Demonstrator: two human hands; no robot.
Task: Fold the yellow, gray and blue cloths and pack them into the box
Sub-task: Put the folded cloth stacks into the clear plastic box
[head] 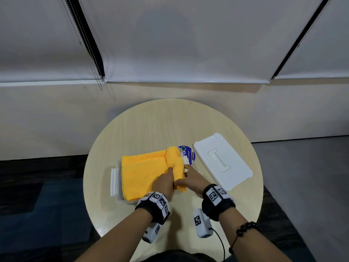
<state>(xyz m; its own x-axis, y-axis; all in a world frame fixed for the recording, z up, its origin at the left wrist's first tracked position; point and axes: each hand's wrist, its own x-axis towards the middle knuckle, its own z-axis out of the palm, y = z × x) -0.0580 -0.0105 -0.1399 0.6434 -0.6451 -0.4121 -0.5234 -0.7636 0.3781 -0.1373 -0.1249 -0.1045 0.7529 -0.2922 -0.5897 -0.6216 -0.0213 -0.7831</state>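
Table: round, pale wood, and all I am working with sits on its near half.
Lid: white, handle side up, flat on the table to the right of the box and apart from it.
Blue disc: round printed label just behind the box's far right corner, partly covered by the cloth.
Wristbands: black bands with square markers on both wrists; bead bracelet on my right forearm.
In the way: my two hands cover the box's near right corner, and the cloth hides the inside, so I cannot tell what lies under it.
Box: clear plastic with a white latch on its left end, near the middle of the table.
Yellow cloth: lying in the box, flat over most of the opening, its right edge bunched into a thick roll over the right rim.
Left hand: fingers together and straight, pushed into the crease beside the roll, tips hidden.
Right hand: fingers and thumb wrapped round the roll's near end, pinching it.
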